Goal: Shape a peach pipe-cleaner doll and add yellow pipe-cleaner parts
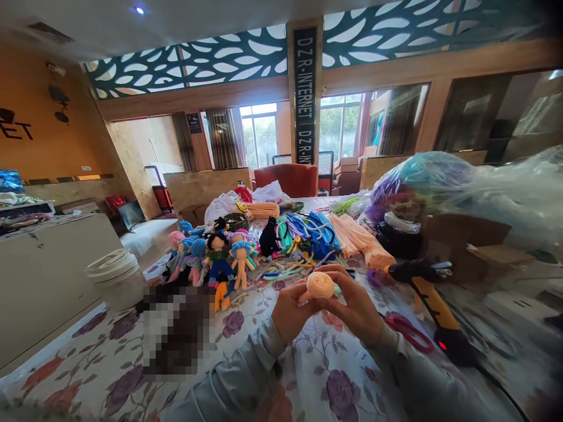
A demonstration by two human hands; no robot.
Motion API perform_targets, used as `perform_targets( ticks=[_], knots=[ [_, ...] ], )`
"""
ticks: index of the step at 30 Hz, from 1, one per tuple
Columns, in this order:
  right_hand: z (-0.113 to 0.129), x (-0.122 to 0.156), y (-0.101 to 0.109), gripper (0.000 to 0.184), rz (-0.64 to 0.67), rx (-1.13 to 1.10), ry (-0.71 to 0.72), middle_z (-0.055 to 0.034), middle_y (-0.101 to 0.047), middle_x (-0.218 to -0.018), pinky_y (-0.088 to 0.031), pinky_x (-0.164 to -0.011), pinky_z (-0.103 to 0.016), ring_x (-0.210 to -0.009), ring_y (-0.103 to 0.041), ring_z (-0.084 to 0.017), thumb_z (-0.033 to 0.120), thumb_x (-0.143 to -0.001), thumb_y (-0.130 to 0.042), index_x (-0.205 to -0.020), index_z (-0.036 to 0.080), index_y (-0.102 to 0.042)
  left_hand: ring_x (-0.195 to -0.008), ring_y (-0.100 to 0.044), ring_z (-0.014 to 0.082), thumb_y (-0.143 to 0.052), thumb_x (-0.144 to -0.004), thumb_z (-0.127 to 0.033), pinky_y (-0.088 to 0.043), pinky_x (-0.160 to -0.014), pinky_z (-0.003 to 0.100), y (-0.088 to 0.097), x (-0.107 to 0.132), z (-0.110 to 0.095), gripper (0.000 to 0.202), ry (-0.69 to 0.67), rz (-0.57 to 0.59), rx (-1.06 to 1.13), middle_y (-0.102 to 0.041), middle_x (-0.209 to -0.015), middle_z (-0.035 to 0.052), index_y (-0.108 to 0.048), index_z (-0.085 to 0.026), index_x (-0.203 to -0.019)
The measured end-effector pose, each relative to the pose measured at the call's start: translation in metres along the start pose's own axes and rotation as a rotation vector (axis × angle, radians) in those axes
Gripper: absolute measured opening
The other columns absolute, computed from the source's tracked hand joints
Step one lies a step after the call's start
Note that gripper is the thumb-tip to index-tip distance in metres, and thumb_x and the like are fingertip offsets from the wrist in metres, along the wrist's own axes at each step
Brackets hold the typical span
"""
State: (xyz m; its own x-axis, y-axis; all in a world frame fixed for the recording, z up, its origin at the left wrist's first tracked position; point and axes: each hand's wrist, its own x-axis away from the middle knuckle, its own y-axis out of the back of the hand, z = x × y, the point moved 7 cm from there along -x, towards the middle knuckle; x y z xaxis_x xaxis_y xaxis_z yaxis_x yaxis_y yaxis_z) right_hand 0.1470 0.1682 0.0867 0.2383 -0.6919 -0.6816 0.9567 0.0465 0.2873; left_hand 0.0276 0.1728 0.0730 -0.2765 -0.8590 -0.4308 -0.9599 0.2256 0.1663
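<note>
Between my left hand (291,310) and my right hand (355,306) is a peach coil of fuzzy chenille stem (321,285), wound into a rounded spiral. The fingers of both hands are closed around it, one hand on each side, above the flowered tablecloth (246,357). A bit of pale green shows by my right fingers; what it belongs to, I cannot make out. Loose chenille stems (281,271) in several colours lie just beyond my hands. Right of my right hand are red-handled scissors (409,333), partly hidden by my wrist.
An orange and black glue gun (433,305) with a red light lies at right, its cord trailing forward. Several small dolls (220,255) cluster left of blue stem bundles (320,234) and peach bundles (358,237). A white lidded bucket (116,281) stands left; plastic bags (422,176) fill the back right.
</note>
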Motion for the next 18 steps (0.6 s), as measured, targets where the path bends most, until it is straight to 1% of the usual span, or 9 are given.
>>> perform_targets(
  ticks=[3, 6, 8, 10, 13, 15, 18],
  knots=[
    [-0.006, 0.001, -0.002, 0.038, 0.019, -0.094, -0.076, -0.0092, -0.06, -0.11, -0.043, -0.093, -0.039, -0.106, -0.055, -0.027, 0.044, -0.077, -0.066, -0.106, 0.021, -0.061, -0.071, -0.057, 0.0194, -0.069, -0.072, -0.035, -0.044, -0.069, 0.029, 0.001, 0.001, 0.002, 0.02, 0.028, -0.011, 0.044, -0.066, -0.074, 0.0032, -0.073, -0.017, -0.079],
    [-0.018, 0.003, -0.004, 0.045, 0.027, -0.311, -0.23, -0.0094, -0.064, -0.111, -0.046, -0.091, -0.04, -0.105, -0.058, -0.027, 0.048, -0.079, -0.062, -0.115, 0.021, -0.057, -0.055, -0.049, 0.0128, -0.07, -0.069, -0.039, -0.039, -0.054, 0.025, 0.001, 0.001, 0.005, 0.025, 0.088, -0.015, 0.11, -0.059, -0.058, 0.0, -0.07, -0.014, -0.068],
    [-0.026, 0.005, -0.006, 0.046, 0.021, -0.42, -0.326, -0.0091, -0.066, -0.111, -0.048, -0.09, -0.04, -0.104, -0.06, -0.027, 0.049, -0.078, -0.063, -0.115, 0.021, -0.058, -0.051, -0.047, 0.0115, -0.072, -0.066, -0.042, -0.037, -0.051, 0.024, -0.001, 0.002, 0.009, 0.029, 0.141, 0.007, 0.14, -0.057, -0.054, -0.0006, -0.068, -0.014, -0.063],
    [-0.033, 0.006, -0.007, 0.047, 0.013, -0.476, -0.384, -0.0087, -0.067, -0.111, -0.048, -0.09, -0.04, -0.103, -0.061, -0.028, 0.05, -0.076, -0.065, -0.112, 0.021, -0.061, -0.051, -0.049, 0.012, -0.073, -0.065, -0.044, -0.037, -0.05, 0.024, -0.004, 0.003, 0.015, 0.03, 0.184, 0.046, 0.164, -0.059, -0.055, 0.0, -0.068, -0.014, -0.065],
    [-0.04, 0.008, -0.008, 0.045, -0.006, -0.531, -0.425, -0.008, -0.068, -0.108, -0.048, -0.09, -0.04, -0.1, -0.062, -0.027, 0.049, -0.074, -0.068, -0.109, 0.021, -0.065, -0.055, -0.053, 0.0127, -0.074, -0.064, -0.045, -0.039, -0.052, 0.023, -0.007, 0.003, 0.024, 0.032, 0.219, 0.092, 0.212, -0.063, -0.061, 0.0011, -0.07, -0.014, -0.073],
    [-0.043, 0.008, -0.008, 0.045, -0.024, -0.558, -0.444, -0.0086, -0.069, -0.106, -0.049, -0.089, -0.041, -0.097, -0.063, -0.027, 0.049, -0.073, -0.069, -0.107, 0.02, -0.066, -0.061, -0.056, 0.014, -0.072, -0.065, -0.05, -0.042, -0.057, 0.024, -0.008, 0.002, 0.03, 0.039, 0.249, 0.083, 0.298, -0.066, -0.069, 0.0033, -0.071, -0.014, -0.079],
    [-0.046, 0.008, -0.009, 0.044, -0.04, -0.579, -0.461, -0.0085, -0.07, -0.102, -0.05, -0.086, -0.041, -0.091, -0.065, -0.026, 0.047, -0.072, -0.07, -0.105, 0.019, -0.066, -0.069, -0.06, 0.0174, -0.061, -0.067, -0.064, -0.046, -0.065, 0.027, -0.008, 0.001, 0.039, 0.055, 0.344, 0.022, 0.506, -0.068, -0.076, 0.0071, -0.071, -0.013, -0.085]
  ],
)
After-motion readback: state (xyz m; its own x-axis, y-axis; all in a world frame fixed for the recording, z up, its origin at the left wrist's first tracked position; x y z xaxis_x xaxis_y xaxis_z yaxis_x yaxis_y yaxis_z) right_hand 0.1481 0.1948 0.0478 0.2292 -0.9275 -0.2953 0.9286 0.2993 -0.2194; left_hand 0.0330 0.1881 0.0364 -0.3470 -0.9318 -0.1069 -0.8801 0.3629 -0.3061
